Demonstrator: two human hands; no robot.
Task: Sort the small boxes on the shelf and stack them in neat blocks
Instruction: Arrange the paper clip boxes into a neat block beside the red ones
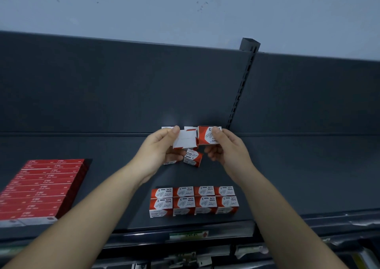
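head view: my left hand [162,147] pinches a small box [185,140] showing its white side, thumb on top. my right hand [225,147] grips a red paper clip box [205,137] just beside it, both above the shelf [287,176]. one loose box [192,158] lies tilted below them. an eight-box block [194,199] sits near the front edge; flat red boxes [41,186] far left.
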